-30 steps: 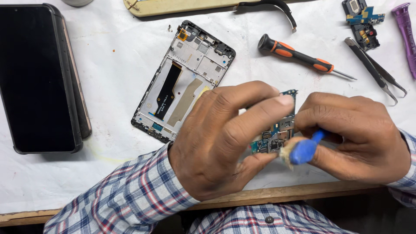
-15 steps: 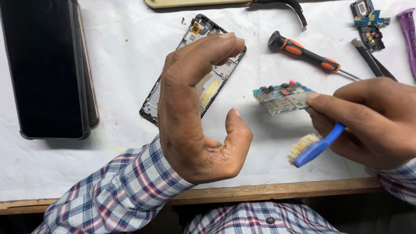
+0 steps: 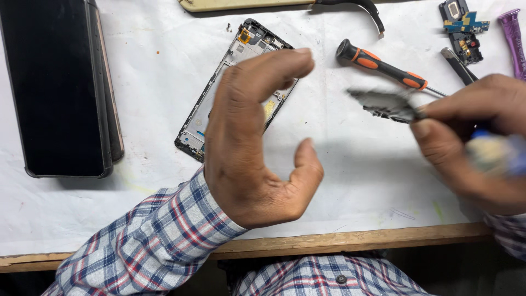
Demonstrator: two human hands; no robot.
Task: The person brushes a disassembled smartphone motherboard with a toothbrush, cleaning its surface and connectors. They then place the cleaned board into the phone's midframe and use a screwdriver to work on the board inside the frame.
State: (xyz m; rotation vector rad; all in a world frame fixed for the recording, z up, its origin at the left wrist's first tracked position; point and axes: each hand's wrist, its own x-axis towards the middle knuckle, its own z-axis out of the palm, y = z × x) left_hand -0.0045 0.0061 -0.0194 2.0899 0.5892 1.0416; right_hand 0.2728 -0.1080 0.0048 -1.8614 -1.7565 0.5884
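The circuit board [image 3: 386,104] sits pinched at its right end by my right hand [image 3: 471,142], held above the tabletop [image 3: 356,181] toward its right edge, just below the screwdriver [image 3: 383,66]. It is blurred, so I cannot read its face. 1 second ago both hands were closed together over it; half a second ago the left had let go, and now it has drawn further apart, so the board hangs from the right hand alone. Those right fingers [image 3: 438,134] are closed, gripping the board and also a blue-handled brush [image 3: 493,153] with pale bristles, smeared by motion. My left hand [image 3: 252,142] hovers empty, fingers [image 3: 285,60] curved wide open, thumb apart, above the stripped phone frame [image 3: 241,71] near the far middle. A dark tablet [image 3: 60,87] lies at the left edge; small parts [image 3: 463,27] and a purple tool [image 3: 512,38] occupy the far right corner.
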